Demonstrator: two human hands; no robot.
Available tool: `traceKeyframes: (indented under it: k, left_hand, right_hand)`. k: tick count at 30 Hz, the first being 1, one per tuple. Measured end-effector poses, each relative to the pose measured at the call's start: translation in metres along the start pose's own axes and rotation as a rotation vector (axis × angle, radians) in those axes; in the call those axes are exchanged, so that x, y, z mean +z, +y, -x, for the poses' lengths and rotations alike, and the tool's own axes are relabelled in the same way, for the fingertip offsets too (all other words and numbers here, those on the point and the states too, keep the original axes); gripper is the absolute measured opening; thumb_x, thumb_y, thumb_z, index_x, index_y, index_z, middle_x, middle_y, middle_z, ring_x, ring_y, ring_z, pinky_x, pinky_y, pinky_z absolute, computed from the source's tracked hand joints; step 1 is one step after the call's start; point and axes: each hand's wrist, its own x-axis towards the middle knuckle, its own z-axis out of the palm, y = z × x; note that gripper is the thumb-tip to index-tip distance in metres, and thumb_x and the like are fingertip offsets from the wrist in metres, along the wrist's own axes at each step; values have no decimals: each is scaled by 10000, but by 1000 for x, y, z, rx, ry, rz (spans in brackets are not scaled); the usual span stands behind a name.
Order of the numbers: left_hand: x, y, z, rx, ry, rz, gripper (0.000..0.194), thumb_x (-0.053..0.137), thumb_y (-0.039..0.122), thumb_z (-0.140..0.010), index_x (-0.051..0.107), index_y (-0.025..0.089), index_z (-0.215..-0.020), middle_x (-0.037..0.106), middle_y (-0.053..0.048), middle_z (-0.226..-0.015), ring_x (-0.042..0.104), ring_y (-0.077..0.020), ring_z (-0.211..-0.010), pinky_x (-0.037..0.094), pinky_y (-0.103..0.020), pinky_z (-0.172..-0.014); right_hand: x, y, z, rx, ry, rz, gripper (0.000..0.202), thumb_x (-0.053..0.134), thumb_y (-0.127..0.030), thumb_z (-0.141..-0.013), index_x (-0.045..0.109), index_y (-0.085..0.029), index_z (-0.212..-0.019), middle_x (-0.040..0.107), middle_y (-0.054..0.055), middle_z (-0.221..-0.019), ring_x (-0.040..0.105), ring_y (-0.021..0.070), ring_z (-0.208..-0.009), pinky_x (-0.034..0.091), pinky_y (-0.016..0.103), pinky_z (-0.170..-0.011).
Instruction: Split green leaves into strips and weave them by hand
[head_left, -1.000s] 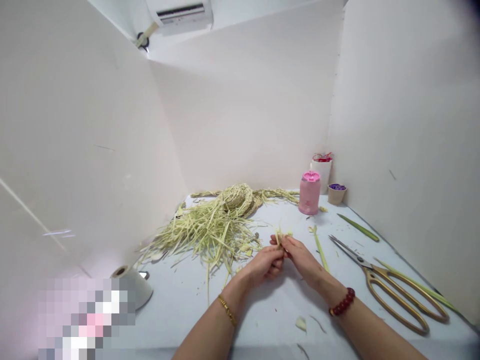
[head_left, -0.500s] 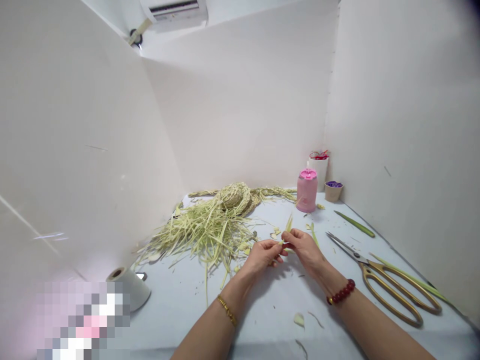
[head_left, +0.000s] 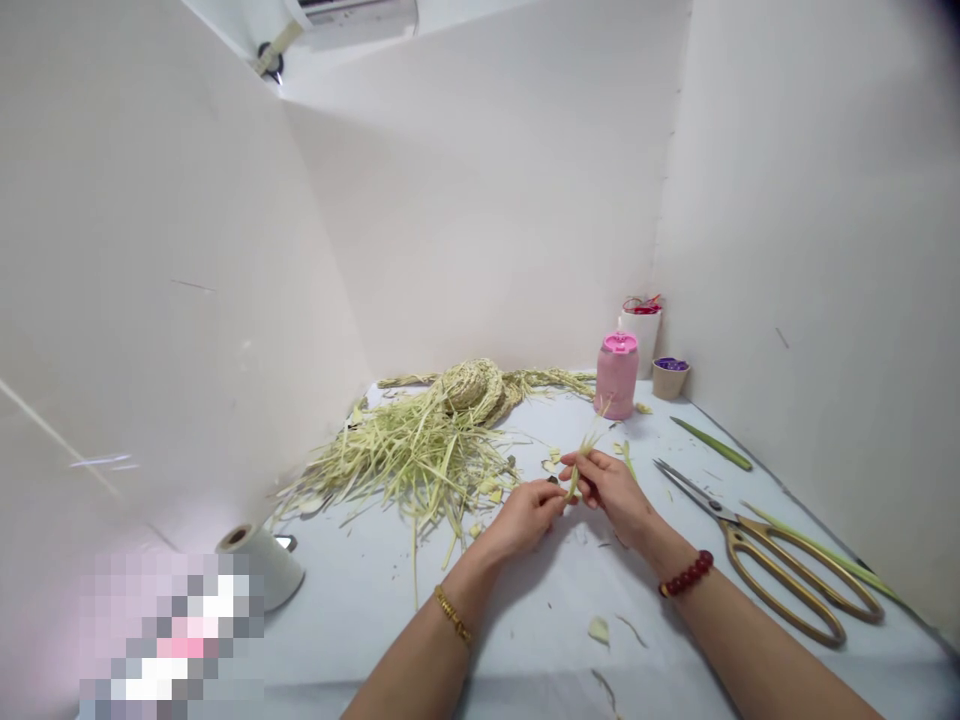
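Note:
A small bundle of pale green grass strips (head_left: 576,478) stands tilted between my hands above the table, its thin loose ends pointing up and away. My right hand (head_left: 611,492) is closed round the middle of it, thumb and fingers pinching. At its lower end my left hand (head_left: 531,515) grips with the fingertips; the exact hold is partly hidden. To the left lies a big heap of loose grass strips (head_left: 405,450). Behind the heap rests a coiled braid (head_left: 469,385) of the same straw.
Large gold-handled scissors (head_left: 724,515) lie open at right, near a green leaf blade (head_left: 711,443) and a long stalk (head_left: 817,550). A pink can-shaped container (head_left: 616,380), a white cup (head_left: 641,330) and a small tan cup (head_left: 670,380) stand behind. A white roll (head_left: 266,570) is at left.
My right hand has turned and opened its hold somewhat, showing more of the strips, whose ends now fan out. The left hand stays at the lower end. The view has shifted slightly.

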Motion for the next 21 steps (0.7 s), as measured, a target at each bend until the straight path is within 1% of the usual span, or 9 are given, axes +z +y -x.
traceKeyframes:
  k: [3,6,9,12,14,16,18,20,21]
  left_hand:
    - [-3,-1,-1,-15,72,-28,157,576,243,-713,662,129,-648,457,30,-551,360,-92,-534,268,-234,-537]
    - [-4,-4,-3,-50,148,27,100,630,234,-658,634,135,-642,513,26,-593,407,-95,-563,298,-226,-559]
    - [-3,-8,-4,-11,200,11,140,670,240,-625,564,152,-596,520,24,-620,435,-104,-599,312,-221,-571]
    - [-2,-8,-4,14,217,-12,203,687,245,-612,505,164,-578,482,38,-597,409,-97,-585,291,-214,-555]
    - [-1,-5,-2,-14,171,15,218,679,270,-634,494,166,-582,455,49,-561,377,-87,-548,271,-213,-532]
    - [0,0,1,-44,45,73,233,640,329,-694,509,164,-593,459,45,-538,375,-85,-517,275,-218,-518]
    - [1,3,3,-33,-94,133,297,567,406,-772,531,161,-609,512,17,-554,423,-98,-515,306,-229,-523]
    - [1,3,2,-8,-117,149,368,497,462,-827,573,152,-643,581,-23,-611,492,-122,-556,344,-239,-547]
    - [0,2,1,-3,-73,142,384,486,475,-837,599,148,-672,610,-39,-653,519,-132,-588,358,-241,-559]
  right_hand:
    - [1,-2,1,-2,-6,11,387,741,-501,-654,672,-136,-764,674,48,-681,500,90,-487,388,222,-451]
    - [3,-3,2,-19,14,26,329,751,-455,-659,649,-144,-689,666,37,-661,496,85,-487,426,228,-479]
    - [4,-2,2,-14,13,25,318,740,-447,-672,608,-158,-649,610,-3,-555,473,82,-454,424,232,-483]
    - [4,-1,3,3,1,26,323,719,-450,-682,560,-175,-626,569,-29,-509,451,77,-423,400,230,-475]
    - [5,1,3,-6,-9,61,319,689,-451,-701,541,-181,-617,519,-51,-474,415,70,-398,362,224,-454]
    - [7,4,2,-1,-23,99,300,654,-444,-712,529,-189,-615,458,-71,-448,367,70,-375,300,223,-418]
    - [10,5,2,22,-33,129,267,624,-435,-704,528,-197,-631,428,-76,-449,343,78,-375,257,228,-405]
    - [13,5,2,17,-32,162,251,599,-439,-690,533,-203,-641,420,-70,-459,360,96,-406,269,237,-424]
    - [14,5,2,-8,-30,186,253,586,-444,-691,527,-205,-630,422,-63,-468,371,104,-429,285,243,-442]
